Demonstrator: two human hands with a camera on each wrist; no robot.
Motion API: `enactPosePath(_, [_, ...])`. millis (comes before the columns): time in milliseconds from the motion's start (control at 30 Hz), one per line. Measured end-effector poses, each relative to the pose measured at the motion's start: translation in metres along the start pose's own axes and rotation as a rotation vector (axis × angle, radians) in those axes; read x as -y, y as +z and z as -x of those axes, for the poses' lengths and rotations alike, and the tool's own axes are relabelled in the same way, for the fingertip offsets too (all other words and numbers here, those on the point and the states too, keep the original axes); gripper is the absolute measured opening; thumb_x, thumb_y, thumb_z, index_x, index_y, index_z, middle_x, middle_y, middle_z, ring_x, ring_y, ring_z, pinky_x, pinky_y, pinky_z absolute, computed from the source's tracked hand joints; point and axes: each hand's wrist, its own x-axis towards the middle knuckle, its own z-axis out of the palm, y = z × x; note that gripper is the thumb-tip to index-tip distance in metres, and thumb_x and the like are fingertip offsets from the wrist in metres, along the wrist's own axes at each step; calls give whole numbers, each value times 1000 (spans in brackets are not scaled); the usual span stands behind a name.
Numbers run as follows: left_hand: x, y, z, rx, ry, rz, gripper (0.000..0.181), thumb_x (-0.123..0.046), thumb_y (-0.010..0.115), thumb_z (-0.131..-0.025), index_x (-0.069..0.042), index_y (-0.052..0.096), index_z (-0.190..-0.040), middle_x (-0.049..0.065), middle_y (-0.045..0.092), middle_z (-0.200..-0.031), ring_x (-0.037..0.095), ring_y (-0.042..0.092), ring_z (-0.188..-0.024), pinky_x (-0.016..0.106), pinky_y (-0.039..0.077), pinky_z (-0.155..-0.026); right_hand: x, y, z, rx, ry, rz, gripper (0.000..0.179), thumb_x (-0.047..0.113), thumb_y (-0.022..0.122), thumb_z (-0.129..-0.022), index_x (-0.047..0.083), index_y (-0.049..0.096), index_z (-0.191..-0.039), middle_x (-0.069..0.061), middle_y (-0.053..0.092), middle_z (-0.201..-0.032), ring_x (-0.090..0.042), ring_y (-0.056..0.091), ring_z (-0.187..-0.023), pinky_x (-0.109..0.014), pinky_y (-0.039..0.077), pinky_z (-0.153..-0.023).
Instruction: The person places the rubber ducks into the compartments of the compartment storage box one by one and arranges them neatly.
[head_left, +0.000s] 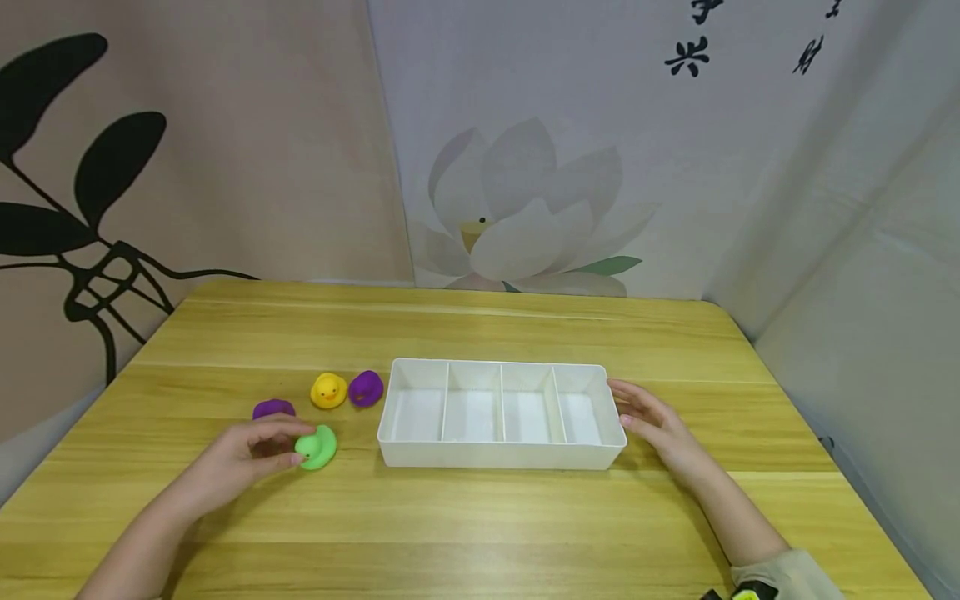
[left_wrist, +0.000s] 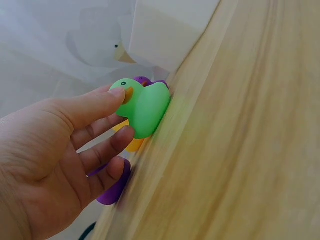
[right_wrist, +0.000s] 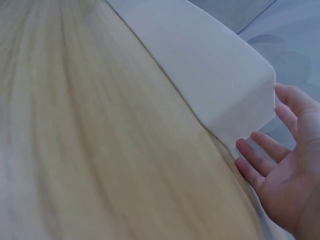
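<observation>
Between thumb and fingers my left hand (head_left: 243, 450) pinches a green rubber duck (head_left: 321, 448) by its head, low over the table. In the left wrist view the thumb lies across the beak of the green duck (left_wrist: 147, 110). Just behind that hand sits a purple rubber duck (head_left: 273, 407), partly covered by it. A yellow rubber duck (head_left: 328, 391) and another purple duck (head_left: 366, 389) stand side by side farther back. My right hand (head_left: 652, 421) is at the right end of a white divided box (head_left: 495, 455), its relaxed fingers right at the end wall.
The box has several compartments in one row, with nothing lying in them. It stands mid-table on the wooden table (head_left: 480, 525). Behind the table hangs a printed cloth (head_left: 540, 75) with a lotus, and another cloth (head_left: 855, 250) hangs along the right side.
</observation>
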Motion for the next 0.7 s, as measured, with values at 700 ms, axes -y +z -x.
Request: enactPosePath(700, [-26,-1,-4,-74,71,-19,30,-10,75,-83,-10,69,-112,2,63,-105,15,55,-80,27,47,-66,0,0,0,-4,36,7,48,6,50,-98,-1,37,-143,-28,39,-141,-15,48,-122,-24,42,-94])
